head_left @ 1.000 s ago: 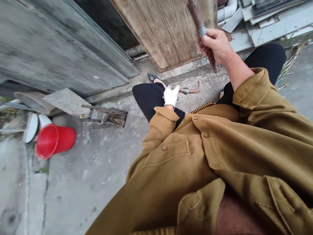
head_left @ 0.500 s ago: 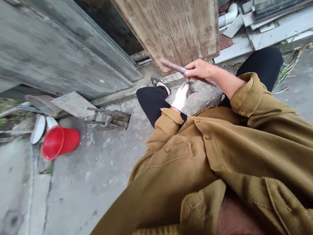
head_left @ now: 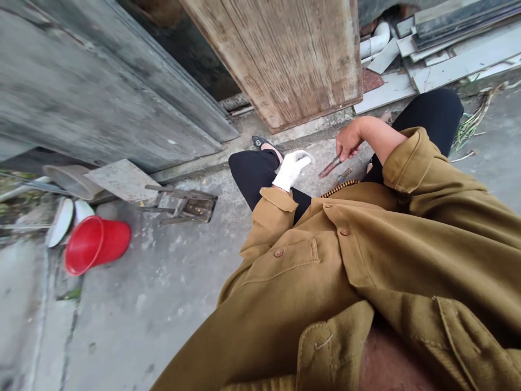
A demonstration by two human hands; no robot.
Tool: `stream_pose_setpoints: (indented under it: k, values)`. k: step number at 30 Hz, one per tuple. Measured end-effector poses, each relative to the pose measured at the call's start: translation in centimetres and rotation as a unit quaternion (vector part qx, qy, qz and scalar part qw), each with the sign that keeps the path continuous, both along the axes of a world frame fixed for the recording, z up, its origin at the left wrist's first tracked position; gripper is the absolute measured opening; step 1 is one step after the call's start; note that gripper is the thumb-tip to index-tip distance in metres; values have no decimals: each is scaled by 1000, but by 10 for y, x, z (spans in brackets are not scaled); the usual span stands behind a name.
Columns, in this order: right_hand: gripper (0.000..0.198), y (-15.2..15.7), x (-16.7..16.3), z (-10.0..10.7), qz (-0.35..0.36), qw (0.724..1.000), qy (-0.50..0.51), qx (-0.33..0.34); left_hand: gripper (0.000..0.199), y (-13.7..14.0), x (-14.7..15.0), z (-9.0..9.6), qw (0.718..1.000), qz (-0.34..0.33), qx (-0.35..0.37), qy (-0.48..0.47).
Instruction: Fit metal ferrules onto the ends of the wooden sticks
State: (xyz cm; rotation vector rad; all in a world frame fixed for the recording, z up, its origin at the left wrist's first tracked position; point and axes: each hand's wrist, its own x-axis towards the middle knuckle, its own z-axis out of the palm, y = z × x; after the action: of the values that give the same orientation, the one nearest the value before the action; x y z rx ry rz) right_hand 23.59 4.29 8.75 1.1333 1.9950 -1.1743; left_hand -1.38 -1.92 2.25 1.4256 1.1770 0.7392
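Note:
My left hand [head_left: 291, 169], in a white glove, is in front of my left knee. Its thumb and fingers are curled together; a greyish blurred edge shows at their tips, and I cannot make out what it is. To its right my bare right hand [head_left: 349, 140] is closed round a brown stick-like tool [head_left: 329, 167]. The tool's free end slants down and left, apart from the glove. A small stick-like object [head_left: 344, 174] lies low between my legs, near a yellow-and-black striped strip [head_left: 340, 188].
A worn wooden board [head_left: 285, 60] stands ahead of me. At the left are a red bucket [head_left: 116, 239], a small wooden stool [head_left: 191, 203] and a grey flat slab [head_left: 120, 182]. White tile pieces [head_left: 386, 87] and a white pipe [head_left: 376, 41] lie at the upper right.
My right hand has turned and come down to the right, swinging the brown tool from pointing left to pointing down-left. The gloved left hand has shifted slightly left, apart from the right hand.

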Motion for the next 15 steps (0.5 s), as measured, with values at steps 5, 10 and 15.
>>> stream_pose_setpoints:
  k: [5,10,15]
  values:
    - [40,-9,6,20,-66,951,301,-37,48,0,0,-15,998,-10,33,-53]
    - [36,12,10,2,-348,834,394,169,60,-8,10,-21,991,-92,-50,-80]
    - [24,21,3,-25,-282,895,105,328,65,-12,10,-11,983,-143,-91,-77]
